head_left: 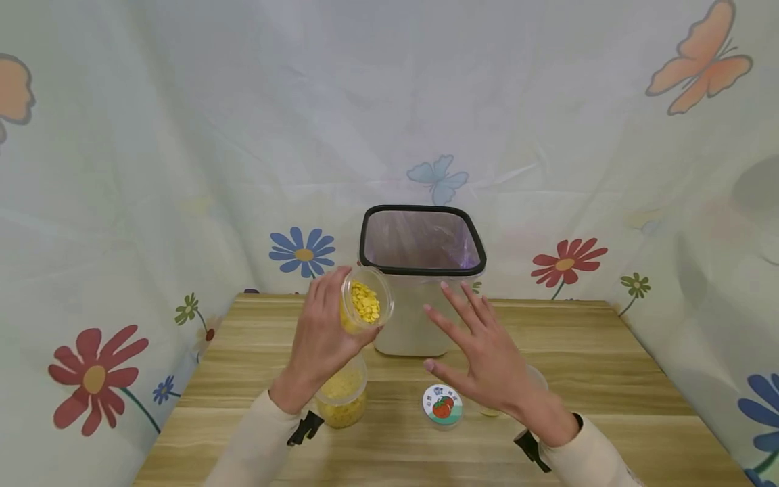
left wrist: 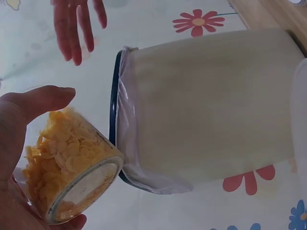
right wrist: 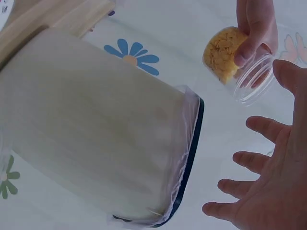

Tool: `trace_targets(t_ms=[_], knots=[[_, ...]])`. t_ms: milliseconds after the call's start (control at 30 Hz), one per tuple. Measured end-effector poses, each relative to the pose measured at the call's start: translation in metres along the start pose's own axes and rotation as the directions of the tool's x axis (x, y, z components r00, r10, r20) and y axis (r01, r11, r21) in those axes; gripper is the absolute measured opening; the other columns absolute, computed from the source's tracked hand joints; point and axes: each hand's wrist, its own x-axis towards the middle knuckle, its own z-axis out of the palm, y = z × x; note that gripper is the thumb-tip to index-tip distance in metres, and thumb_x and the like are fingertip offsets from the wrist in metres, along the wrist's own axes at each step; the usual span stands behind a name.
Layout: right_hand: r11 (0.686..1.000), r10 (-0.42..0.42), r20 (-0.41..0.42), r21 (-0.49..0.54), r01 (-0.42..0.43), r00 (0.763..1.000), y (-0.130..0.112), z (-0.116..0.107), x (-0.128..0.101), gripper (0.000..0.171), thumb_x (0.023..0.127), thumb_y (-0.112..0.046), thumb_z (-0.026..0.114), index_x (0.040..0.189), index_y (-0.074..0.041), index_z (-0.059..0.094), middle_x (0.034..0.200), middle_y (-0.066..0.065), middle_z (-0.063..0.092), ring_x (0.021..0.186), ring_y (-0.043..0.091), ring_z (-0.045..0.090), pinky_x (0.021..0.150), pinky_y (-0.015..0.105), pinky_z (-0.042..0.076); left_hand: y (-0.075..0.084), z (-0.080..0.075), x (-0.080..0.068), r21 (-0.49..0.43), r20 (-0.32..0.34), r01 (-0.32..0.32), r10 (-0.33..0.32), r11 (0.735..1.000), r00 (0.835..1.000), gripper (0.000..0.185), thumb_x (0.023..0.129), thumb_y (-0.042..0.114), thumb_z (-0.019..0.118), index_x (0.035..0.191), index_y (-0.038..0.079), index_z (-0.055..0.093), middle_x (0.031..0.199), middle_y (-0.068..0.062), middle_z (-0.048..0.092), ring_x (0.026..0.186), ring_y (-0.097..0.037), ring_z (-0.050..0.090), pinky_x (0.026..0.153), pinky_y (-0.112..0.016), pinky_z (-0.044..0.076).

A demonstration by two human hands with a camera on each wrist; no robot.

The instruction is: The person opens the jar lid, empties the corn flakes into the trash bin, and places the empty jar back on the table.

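Observation:
My left hand (head_left: 322, 331) grips a clear plastic jar (head_left: 365, 303) of yellow flakes, lifted off the table and tilted with its open mouth toward the bin. In the left wrist view the jar (left wrist: 67, 177) lies on its side in my palm, beside the bin rim. The white bin (head_left: 422, 284) with a black rim and a clear liner stands at the back of the table. My right hand (head_left: 487, 352) hovers open with spread fingers in front of the bin, holding nothing. In the right wrist view the jar (right wrist: 235, 60) is above the right hand's fingers (right wrist: 259, 127).
A second jar of yellow flakes (head_left: 343, 396) stands on the wooden table (head_left: 608, 379) under my left wrist. A round lid with a tomato picture (head_left: 442, 404) lies near the front. Another clear container (head_left: 535, 379) is partly hidden behind my right hand. Flowered cloth surrounds the table.

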Motion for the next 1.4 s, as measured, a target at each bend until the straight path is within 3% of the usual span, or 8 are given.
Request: trace_targets(t_ms=[500,700,900,1167,1400], knots=[[0.994,0.105,0.072,-0.014,-0.104,0.992,0.032,-0.022,0.038,0.072,0.089,-0.052,0.063,0.151,-0.024,0.040,0.163,0.011,0.025,0.151,0.039,0.016,0.115,0.070,0.016,-0.006,-0.001,0.025,0.021,-0.015,-0.045,0.046,0.999,0.999,0.094,0.060,0.035,0.091,0.136,0.002,0.047,0.126,-0.013,0.057,0.115,-0.030,0.052,0.101,-0.043,0.046],[0.978,0.206,0.165,-0.034,-0.203,0.964,0.054,-0.024,0.053,0.073,0.091,-0.053,0.060,0.153,-0.026,0.035,0.165,0.009,0.021,0.152,0.039,0.013,0.117,0.068,0.011,-0.008,0.000,0.035,0.040,-0.004,-0.053,0.053,0.998,0.999,0.095,0.060,0.036,0.091,0.137,0.002,0.046,0.125,-0.013,0.057,0.116,-0.030,0.051,0.102,-0.043,0.046],[0.968,0.251,0.206,-0.041,-0.248,0.946,0.075,-0.024,0.061,0.071,0.093,-0.057,0.054,0.154,-0.027,0.032,0.165,0.009,0.019,0.152,0.039,0.013,0.118,0.067,0.010,-0.009,0.002,0.045,0.053,0.003,-0.052,0.051,0.997,0.999,0.096,0.061,0.036,0.091,0.139,0.004,0.045,0.126,-0.014,0.056,0.116,-0.030,0.050,0.100,-0.043,0.047],[0.956,0.289,0.232,-0.009,-0.295,0.929,0.097,-0.021,0.074,0.071,0.096,-0.054,0.050,0.155,-0.021,0.030,0.164,0.015,0.019,0.150,0.043,0.016,0.119,0.064,0.015,-0.010,0.003,0.055,0.062,0.028,-0.038,0.036,0.997,0.999,0.095,0.064,0.039,0.089,0.139,0.004,0.044,0.127,-0.014,0.056,0.116,-0.031,0.050,0.099,-0.045,0.047],[0.927,0.345,0.291,0.045,-0.373,0.892,0.114,-0.018,0.087,0.072,0.098,-0.055,0.045,0.158,-0.021,0.023,0.165,0.014,0.014,0.149,0.044,0.019,0.115,0.066,0.022,-0.014,0.004,0.062,0.054,0.022,-0.041,0.040,0.998,0.999,0.094,0.065,0.038,0.088,0.140,0.004,0.042,0.126,-0.014,0.056,0.117,-0.031,0.050,0.098,-0.044,0.047]])
